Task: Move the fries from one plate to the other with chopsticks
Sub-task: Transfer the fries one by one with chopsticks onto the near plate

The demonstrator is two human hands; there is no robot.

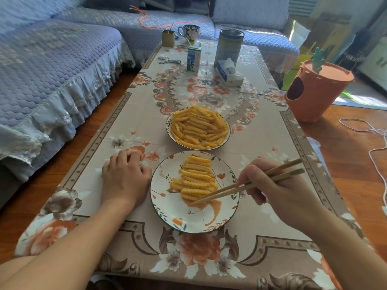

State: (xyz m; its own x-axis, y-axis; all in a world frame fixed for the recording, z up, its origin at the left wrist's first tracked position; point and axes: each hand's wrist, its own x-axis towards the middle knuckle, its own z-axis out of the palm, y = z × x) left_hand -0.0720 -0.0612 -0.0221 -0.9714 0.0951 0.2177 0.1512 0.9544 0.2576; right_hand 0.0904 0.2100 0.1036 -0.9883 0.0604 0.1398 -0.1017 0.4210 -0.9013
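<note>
- While my left hand rests loosely curled on the counter, my right hand pinches the chopsticks, tips at the near plate beside its fries.
- Likely next: reach to the far plate, heaped with fries, and grip one lightly.

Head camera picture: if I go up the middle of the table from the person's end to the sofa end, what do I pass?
Near plate with a few fries → far plate heaped with fries → milk carton → flowered mug.
</note>
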